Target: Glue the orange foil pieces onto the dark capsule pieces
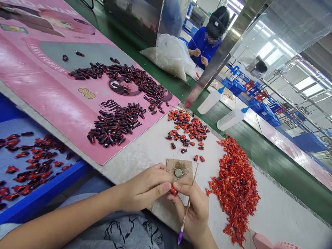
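Note:
My left hand [146, 188] and my right hand [194, 204] meet at the table's near edge. Between their fingertips is a small red plastic piece [174, 190], mostly covered by the thumbs and fingers. A thin paintbrush [187, 206] also lies in my right hand, slanting across the fingers with its purple end down. Just beyond the hands, a metal bottle cap [178, 172] sits on a stained cardboard square [188, 166]. Two small red-and-black pieces [199, 158] lie near the cardboard.
A large heap of red pieces [236, 190] is on the right. Black pieces [114, 124] cover parts of a pink printed mat [64, 114]. A blue tray [59, 188] holds red-and-black pieces at left. Two white bottles [232, 119] stand beyond; a co-worker [207, 45] sits opposite.

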{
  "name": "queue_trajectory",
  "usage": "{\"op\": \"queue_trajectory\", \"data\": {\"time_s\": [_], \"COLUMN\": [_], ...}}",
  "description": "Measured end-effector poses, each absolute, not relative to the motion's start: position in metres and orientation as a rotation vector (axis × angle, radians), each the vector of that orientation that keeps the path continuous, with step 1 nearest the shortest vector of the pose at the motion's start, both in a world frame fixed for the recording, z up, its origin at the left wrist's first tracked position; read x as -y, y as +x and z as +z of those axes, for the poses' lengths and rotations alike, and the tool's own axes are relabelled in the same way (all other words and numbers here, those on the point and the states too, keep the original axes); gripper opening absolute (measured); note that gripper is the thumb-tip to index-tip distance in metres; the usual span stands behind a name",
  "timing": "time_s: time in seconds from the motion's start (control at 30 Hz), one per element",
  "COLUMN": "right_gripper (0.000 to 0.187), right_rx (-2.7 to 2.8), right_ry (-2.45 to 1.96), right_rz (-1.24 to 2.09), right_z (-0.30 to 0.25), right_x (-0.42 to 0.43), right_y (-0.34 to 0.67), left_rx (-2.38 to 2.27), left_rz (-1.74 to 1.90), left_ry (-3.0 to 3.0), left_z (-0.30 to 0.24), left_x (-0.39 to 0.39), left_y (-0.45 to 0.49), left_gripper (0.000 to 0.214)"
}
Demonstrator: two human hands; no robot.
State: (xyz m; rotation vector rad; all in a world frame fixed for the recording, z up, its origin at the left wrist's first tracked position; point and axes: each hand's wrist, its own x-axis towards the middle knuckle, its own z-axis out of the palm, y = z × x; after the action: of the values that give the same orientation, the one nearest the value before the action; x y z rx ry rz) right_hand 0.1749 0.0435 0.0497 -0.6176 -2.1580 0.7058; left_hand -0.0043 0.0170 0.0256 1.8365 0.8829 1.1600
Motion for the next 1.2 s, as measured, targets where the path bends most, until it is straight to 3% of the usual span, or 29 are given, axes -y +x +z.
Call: {"op": "queue_trajectory", "data": {"time_s": [0.2,0.4,0.63,0.83,0.93,1.07,1.2], "right_gripper": [0.022,0.042,0.046,0.042,0.025,0.027,0.029], "right_rx": [2.136,2.252,2.247,2.331,2.34,2.265,2.226], "right_ry": [-0.73,-0.762,-0.701,-0.771,-0.947,-1.069,-1.096], "right_rz": [0.701,0.649,0.711,0.848,0.689,0.401,0.348], "right_z": [0.049,0.047,0.049,0.048,0.047,0.045,0.039], "right_x": [-0.043,-0.046,-0.044,-0.052,-0.063,-0.077,-0.083], "right_y": [0.176,0.175,0.17,0.182,0.195,0.209,0.213], "left_rx": [-0.962,-0.944,-0.972,-1.069,-1.348,-1.738,-1.762], "left_rz": [1.153,1.273,1.355,1.294,1.103,0.852,0.904], "left_ry": [1.621,1.888,2.119,2.194,2.203,2.0,2.017], "left_z": [0.029,0.028,0.027,0.022,0.017,0.014,0.018], "left_x": [-0.014,-0.011,-0.01,-0.014,-0.03,-0.062,-0.078], "left_y": [-0.001,0.006,0.01,0.012,0.008,0.001,-0.01], "left_gripper": [0.034,0.027,0.017,0.024,0.028,0.029,0.054]}}
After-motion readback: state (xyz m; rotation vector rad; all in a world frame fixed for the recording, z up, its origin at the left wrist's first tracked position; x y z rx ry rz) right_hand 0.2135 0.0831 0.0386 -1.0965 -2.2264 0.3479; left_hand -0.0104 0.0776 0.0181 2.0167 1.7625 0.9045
